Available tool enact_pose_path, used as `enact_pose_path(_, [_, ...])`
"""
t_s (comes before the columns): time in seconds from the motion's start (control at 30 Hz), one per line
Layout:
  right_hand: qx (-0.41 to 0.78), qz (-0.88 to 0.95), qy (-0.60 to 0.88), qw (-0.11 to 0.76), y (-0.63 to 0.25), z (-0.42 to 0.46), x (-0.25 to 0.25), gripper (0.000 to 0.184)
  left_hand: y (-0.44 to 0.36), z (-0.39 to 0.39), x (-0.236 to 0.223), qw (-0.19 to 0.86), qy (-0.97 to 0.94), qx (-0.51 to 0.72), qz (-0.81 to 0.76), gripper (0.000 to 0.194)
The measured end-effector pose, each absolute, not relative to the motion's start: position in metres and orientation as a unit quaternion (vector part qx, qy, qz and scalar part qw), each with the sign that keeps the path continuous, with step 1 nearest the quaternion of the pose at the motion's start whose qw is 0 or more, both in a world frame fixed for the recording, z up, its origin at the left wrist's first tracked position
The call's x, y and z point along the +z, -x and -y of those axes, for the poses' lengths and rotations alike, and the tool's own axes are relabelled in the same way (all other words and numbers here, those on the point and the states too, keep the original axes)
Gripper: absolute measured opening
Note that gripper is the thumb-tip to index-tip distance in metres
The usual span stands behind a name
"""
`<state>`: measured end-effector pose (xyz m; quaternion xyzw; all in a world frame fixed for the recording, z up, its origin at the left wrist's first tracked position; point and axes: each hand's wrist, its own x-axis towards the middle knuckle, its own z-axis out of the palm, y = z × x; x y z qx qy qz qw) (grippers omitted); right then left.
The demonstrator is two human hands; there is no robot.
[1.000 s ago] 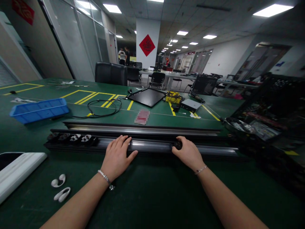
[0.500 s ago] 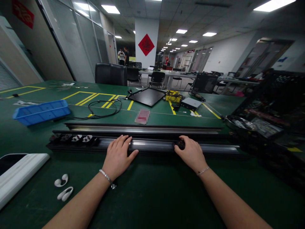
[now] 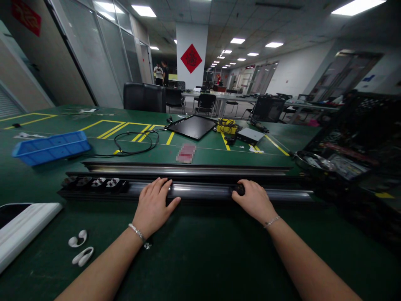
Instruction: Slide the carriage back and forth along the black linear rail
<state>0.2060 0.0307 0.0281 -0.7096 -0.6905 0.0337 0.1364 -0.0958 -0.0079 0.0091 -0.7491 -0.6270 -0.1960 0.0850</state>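
Observation:
A long black metal rail (image 3: 200, 191) with a shiny grey channel lies crosswise on the green table in front of me. My left hand (image 3: 153, 207) rests over it left of the middle, fingers stretched across the channel and thumb apart. Farther right, my right hand (image 3: 255, 202) has thumb and fingers closed around a small dark round piece (image 3: 240, 189) in the channel; its far side is hidden. Several black-and-white modules that look like power sockets (image 3: 112, 183) sit in the rail's left end. Just behind lies another long rail (image 3: 188, 171).
A blue bin (image 3: 52, 148) and a coiled black cable (image 3: 138, 142) lie back left. White earphones (image 3: 83, 256) and a white device (image 3: 28, 234) are near left. Behind the rails are a flat black panel (image 3: 192, 126) and a grey box (image 3: 249, 136). Dark equipment (image 3: 354, 167) stands right.
My right hand has shifted slightly to the right along the rail with the dark round piece. The left hand stays at the same place on the rail. The view has turned slightly.

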Motion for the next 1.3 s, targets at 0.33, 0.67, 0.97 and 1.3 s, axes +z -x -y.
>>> enact_pose_path(0.33, [0.069,0.693,0.701,0.156,-0.214,-0.031,0.036,0.039,0.096,0.007,0.009,0.083,0.747,-0.202,0.628,0.05])
enact_pose_path(0.67, [0.099,0.71,0.685,0.132,-0.224,-0.035,0.039,0.036,0.096,0.008,0.009,0.085,0.746,-0.197,0.631,0.052])
enact_pose_path(0.97, [0.103,0.7,0.694,0.137,-0.229,-0.036,0.04,0.039,0.096,0.007,0.008,0.085,0.748,-0.196,0.628,0.053])
enact_pose_path(1.3, [0.063,0.689,0.708,0.141,-0.235,-0.032,0.032,0.042,0.095,0.008,0.01,0.089,0.749,-0.176,0.633,0.054])
